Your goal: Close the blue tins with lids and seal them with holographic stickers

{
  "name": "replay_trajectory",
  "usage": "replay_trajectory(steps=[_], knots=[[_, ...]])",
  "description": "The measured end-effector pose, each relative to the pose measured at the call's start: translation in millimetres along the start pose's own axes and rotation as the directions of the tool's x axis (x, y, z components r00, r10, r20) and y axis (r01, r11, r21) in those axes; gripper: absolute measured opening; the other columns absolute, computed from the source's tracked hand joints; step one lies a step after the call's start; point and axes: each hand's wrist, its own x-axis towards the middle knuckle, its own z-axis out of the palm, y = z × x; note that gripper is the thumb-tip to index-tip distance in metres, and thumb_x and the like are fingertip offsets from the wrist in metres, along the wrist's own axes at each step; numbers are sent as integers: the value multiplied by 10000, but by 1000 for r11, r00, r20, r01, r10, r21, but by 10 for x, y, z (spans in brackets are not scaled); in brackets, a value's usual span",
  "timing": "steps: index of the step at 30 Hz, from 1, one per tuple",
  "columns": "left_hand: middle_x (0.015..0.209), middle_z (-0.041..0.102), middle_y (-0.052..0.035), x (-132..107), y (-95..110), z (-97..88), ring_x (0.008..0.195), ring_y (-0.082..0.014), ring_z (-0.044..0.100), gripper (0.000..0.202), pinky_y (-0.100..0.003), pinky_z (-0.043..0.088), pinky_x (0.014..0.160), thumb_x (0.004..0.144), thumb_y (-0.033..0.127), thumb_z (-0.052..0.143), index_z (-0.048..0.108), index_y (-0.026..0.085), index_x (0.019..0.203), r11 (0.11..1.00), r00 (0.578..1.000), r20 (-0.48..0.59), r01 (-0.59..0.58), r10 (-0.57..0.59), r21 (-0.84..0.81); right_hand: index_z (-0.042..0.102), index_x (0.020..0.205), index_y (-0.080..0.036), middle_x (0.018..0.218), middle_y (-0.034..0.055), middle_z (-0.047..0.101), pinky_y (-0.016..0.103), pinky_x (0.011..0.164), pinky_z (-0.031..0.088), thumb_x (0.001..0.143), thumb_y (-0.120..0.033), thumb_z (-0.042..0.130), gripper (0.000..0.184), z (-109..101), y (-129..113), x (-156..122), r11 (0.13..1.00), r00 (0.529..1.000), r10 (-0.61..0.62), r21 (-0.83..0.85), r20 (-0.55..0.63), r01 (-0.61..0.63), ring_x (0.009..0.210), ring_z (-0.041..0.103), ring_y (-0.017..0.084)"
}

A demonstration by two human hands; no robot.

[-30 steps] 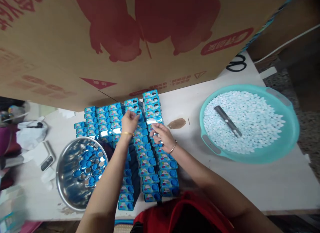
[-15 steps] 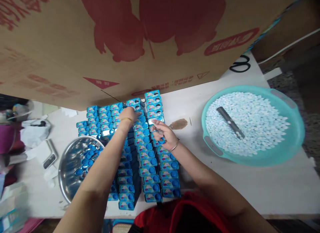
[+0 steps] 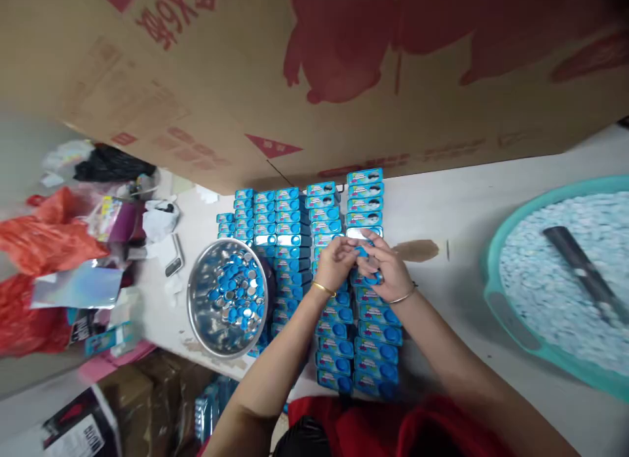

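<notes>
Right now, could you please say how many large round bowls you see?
2: a metal bowl beside the blue tins, on the left, and a turquoise basin, partly cut off, at the right edge. Others may be hidden.

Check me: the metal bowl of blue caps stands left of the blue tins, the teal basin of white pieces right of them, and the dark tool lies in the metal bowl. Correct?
No: the head view shows the dark tool on the white pieces in the teal basin, not the metal bowl. The rest holds: bowl of blue caps left of the blue tins, basin right.
</notes>
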Motion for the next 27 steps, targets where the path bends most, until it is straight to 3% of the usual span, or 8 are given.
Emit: replay_trajectory(steps=[3,7,12,16,19,23,25,27], knots=[[709,607,-1,183,135,-174,608,-117,593,239,-254,513,608,696,340,709,601,174,830,992,997,-54,-39,46,121,553,958,-224,801,-18,621,136,301,252,744,-136,601,236,31,-56,25,995,999,-22,97,-48,27,370,330,27],[651,559,17,728,424,-483,604,-121,558,111,-255,491,618,733,269,622,558,179,745,897,966,-224,-21,132,441,562,793,-185,695,3,596,128,340,376,809,-167,570,26,32,-146,55,941,996,25,337,-84,5,468,480,61],[736,638,-18,1312,703,-567,726,-149,589,98,-261,451,706,717,249,655,587,180,731,505,964,-246,161,105,848,595,762,-161,730,61,675,207,580,574,856,-153,528,116,36,-93,39,907,994,62,420,-87,-20,685,662,134],[791,686,-85,1503,838,-520,800,-214,631,212,-290,440,720,728,381,684,632,176,706,213,973,-212,227,-90,950,642,861,-145,858,96,723,275,771,596,917,-204,469,191,41,-60,47,931,999,26,364,-34,-12,867,699,178],[872,702,-138,1550,909,-515,872,-264,648,301,-305,442,734,757,464,649,669,166,725,76,968,-204,216,-145,973,652,964,-133,1013,121,717,306,905,553,964,-301,425,283,53,-98,60,941,1000,9,338,25,-17,1032,666,195],[994,688,-186,1473,975,-487,949,-306,638,409,-333,454,753,787,540,593,687,144,828,34,959,-241,249,-147,968,635,1079,-109,1151,152,672,328,981,507,993,-421,353,429,77,-160,35,942,997,26,332,68,-47,1139,615,203],[999,683,-173,1326,987,-425,948,-295,634,361,-340,460,762,806,486,588,674,147,897,63,970,-235,238,-58,969,631,1090,-101,1178,152,660,336,986,502,1001,-445,312,477,79,-181,5,942,997,33,330,69,-54,1142,613,207],[983,676,-133,1084,963,-335,931,-255,628,265,-332,464,781,839,371,558,649,162,974,154,991,-92,76,98,985,633,1084,-105,1182,140,659,331,973,509,1004,-456,291,497,70,-194,-21,941,997,42,333,66,-62,1121,625,203]])
